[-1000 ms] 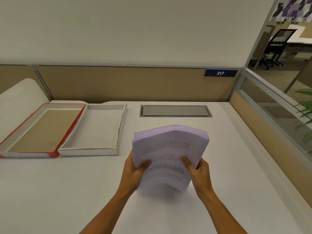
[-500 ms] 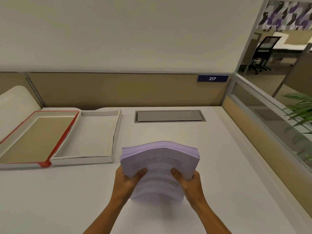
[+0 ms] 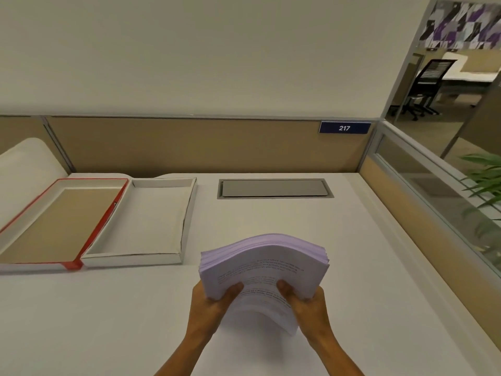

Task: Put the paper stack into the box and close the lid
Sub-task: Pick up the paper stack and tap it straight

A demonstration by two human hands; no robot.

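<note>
Paper stack [image 3: 264, 263]: matt printed sheets. Box [image 3: 141, 226]: matt white cardboard. Table [image 3: 108, 321]: smooth matt white laminate.

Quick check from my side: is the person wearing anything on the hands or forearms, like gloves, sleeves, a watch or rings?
Nothing worn that shows. The left hand and the right hand are bare, with no gloves, and no rings visible on the thumbs or knuckles in view. Both forearms are uncovered down to the frame's bottom edge: no sleeves, watch or wristband.

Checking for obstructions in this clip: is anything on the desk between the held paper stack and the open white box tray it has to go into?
Nothing visible. The paper stack, gripped by the left hand and right hand, sits right of the box; only bare desk lies between. The tray looks empty, its lid open to the left.
</note>
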